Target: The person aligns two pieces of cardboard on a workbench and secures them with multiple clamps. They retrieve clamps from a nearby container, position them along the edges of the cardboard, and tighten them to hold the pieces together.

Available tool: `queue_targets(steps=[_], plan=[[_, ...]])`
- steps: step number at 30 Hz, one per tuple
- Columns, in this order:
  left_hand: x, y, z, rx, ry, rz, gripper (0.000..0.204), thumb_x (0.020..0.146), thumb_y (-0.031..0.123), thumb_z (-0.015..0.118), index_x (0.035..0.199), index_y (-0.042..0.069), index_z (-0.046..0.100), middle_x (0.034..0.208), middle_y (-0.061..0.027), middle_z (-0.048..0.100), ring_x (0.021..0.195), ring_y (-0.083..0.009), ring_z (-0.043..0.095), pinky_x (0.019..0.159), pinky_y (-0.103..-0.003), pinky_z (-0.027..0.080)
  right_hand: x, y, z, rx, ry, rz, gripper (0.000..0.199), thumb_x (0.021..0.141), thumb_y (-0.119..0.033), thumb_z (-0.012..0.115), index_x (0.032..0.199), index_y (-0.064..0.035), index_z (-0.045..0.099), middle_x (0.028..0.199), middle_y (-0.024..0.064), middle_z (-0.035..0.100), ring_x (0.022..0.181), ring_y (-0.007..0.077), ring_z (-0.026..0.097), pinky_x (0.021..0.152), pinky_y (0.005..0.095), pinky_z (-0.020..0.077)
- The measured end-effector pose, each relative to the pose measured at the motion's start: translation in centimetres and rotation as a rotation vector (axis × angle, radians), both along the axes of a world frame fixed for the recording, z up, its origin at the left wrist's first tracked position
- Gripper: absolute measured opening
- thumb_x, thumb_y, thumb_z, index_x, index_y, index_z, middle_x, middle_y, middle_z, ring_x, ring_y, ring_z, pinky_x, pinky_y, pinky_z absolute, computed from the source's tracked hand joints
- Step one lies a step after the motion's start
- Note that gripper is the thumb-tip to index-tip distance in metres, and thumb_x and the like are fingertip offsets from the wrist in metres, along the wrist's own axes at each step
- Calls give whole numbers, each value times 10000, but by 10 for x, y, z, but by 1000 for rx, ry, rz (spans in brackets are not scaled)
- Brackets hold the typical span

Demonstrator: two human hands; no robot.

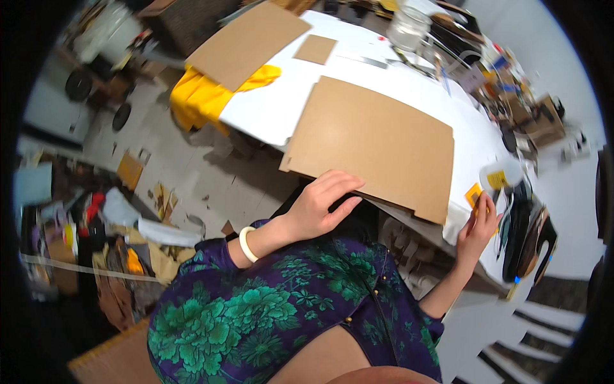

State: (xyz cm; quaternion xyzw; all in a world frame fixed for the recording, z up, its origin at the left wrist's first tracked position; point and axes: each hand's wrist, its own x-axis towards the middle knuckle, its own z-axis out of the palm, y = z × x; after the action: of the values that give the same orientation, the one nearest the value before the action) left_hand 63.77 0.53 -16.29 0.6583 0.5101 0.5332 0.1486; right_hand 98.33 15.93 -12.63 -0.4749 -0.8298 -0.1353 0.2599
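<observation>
A cardboard sheet [374, 144] lies on the table [268, 109], overhanging its near edge.

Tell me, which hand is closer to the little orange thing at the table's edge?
The right hand. Its fingers reach up to the small orange piece, seemingly touching it. The left hand is well off to the left, resting on the near edge of the big cardboard sheet.
</observation>
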Motion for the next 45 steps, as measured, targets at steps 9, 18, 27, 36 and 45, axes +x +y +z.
queue_targets(steps=[9,18,27,36,45], plan=[[-28,-86,15,-271,-791,285,257,1050,144,504,1254,8,582,922,-32,676,589,-32,571,527,-189,491,-250,-85,1,-270,-40,1195,592,765,83,577,1334,-77,604,1318,125,574,1264,310,562,1143,609,309],[-98,-148,-170,-73,-1384,1276,279,1031,58,500,1274,-78,513,1077,-131,639,813,-203,677,713,-304,585,-319,-55,-39,-523,-118,1464,399,811,-8,709,1201,-73,663,1256,125,606,1248,339,551,1111,546,384],[-342,-33,-275,2,-1493,1400,173,969,66,583,1101,-44,607,956,-124,662,694,-203,681,574,-309,593,-487,-67,-104,-804,-367,1668,358,795,-50,737,1147,-26,671,1214,153,615,1164,355,572,1017,451,463],[-518,58,-318,-246,-1813,1006,458,982,428,603,1253,60,563,1191,-79,620,1051,-198,596,873,-339,482,-713,-44,-231,-990,-289,1590,177,798,14,673,972,9,704,953,155,695,892,317,663,813,399,539],[-475,52,-346,316,-1961,1421,65,921,77,548,961,41,585,866,-32,594,746,-144,540,689,-301,466,-1012,-17,-422,-1191,1,675,318,881,-109,651,1177,5,670,1085,109,700,1021,224,655,933,320,504]])
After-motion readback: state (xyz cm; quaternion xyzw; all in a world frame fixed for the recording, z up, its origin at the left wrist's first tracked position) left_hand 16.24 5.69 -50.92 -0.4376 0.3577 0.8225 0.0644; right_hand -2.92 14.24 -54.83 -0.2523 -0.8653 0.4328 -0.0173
